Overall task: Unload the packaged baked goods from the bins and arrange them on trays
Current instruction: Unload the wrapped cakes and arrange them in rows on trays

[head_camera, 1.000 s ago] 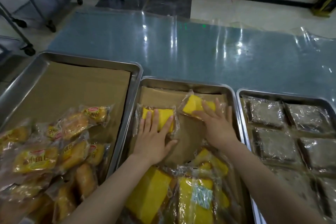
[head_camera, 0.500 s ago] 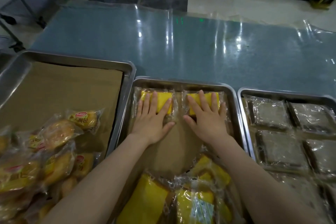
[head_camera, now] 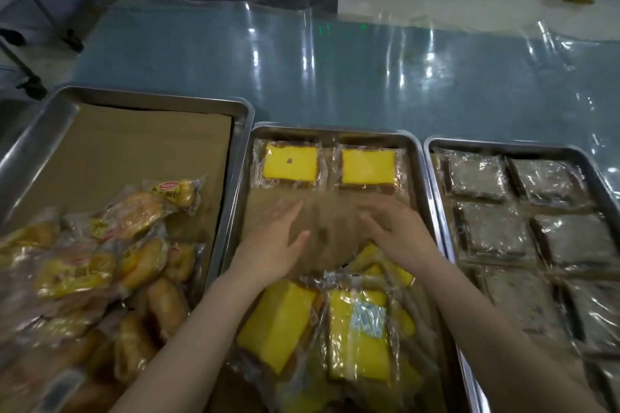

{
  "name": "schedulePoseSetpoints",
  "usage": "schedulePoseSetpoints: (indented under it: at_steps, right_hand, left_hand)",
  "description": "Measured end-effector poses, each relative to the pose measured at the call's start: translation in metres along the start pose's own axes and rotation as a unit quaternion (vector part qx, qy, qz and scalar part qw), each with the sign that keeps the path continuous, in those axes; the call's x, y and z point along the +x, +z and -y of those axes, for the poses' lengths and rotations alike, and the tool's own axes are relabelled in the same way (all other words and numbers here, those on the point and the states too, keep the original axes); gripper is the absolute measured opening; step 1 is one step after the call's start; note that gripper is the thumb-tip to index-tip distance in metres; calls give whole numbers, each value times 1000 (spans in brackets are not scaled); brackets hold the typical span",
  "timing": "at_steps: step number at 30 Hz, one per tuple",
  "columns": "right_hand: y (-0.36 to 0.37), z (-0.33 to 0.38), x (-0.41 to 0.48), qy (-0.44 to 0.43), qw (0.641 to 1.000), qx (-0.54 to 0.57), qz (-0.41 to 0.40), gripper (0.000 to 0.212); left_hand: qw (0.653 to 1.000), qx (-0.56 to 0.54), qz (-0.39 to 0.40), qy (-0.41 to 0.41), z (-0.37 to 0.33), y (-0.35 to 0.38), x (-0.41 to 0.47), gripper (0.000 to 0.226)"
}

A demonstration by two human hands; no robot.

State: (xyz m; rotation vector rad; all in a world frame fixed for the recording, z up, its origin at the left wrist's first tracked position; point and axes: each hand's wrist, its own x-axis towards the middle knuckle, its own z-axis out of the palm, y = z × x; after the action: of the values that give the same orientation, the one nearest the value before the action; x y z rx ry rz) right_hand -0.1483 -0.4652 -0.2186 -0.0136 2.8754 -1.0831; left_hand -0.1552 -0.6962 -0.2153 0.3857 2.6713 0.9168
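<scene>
Two wrapped yellow cake slices lie side by side at the far end of the middle steel tray (head_camera: pixel 416 157): the left slice (head_camera: pixel 290 167) and the right slice (head_camera: pixel 368 168). My left hand (head_camera: pixel 273 245) and my right hand (head_camera: pixel 401 231) hover over the brown paper lining just short of them, fingers straight and blurred, holding nothing. A heap of wrapped yellow cake slices (head_camera: pixel 335 329) fills the near end of the same tray, under my forearms.
The left tray (head_camera: pixel 40 131) has brown paper and a pile of wrapped golden buns (head_camera: pixel 100 261). The right tray (head_camera: pixel 570 154) holds rows of wrapped dark cake squares (head_camera: pixel 496 228). A blue plastic-covered tabletop (head_camera: pixel 335 70) stretches beyond. Wheeled racks stand at far left.
Both hands pushed the two yellow slices to the tray's far end, let them go, and have drawn back toward me. The slices now lie flat and uncovered.
</scene>
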Motion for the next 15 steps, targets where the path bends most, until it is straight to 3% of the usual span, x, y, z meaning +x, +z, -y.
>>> schedulePoseSetpoints:
  at_steps: [2, 5, 11, 13, 15]
  right_hand:
    - [-5, -1, -34, 51, 995, 71, 55, 25]
    - [1, 0, -73, 44, 992, 13, 120, 47]
    - [6, 4, -107, 112, 989, -47, 78, 70]
    - [3, 0, -113, 119, 989, -71, 54, 60]
    - [-3, -4, -116, 126, 988, -75, 39, 33]
  left_hand:
    - [999, -32, 11, -12, 0, -2, -36, 58]
    - [999, -33, 24, -27, 0, 0, -76, 57]
    - [993, 26, 114, -28, 1, 25, -122, 78]
    - [989, 75, 124, -20, 7, 36, -129, 82]
    - [986, 122, 116, -5, 12, 45, -133, 80]
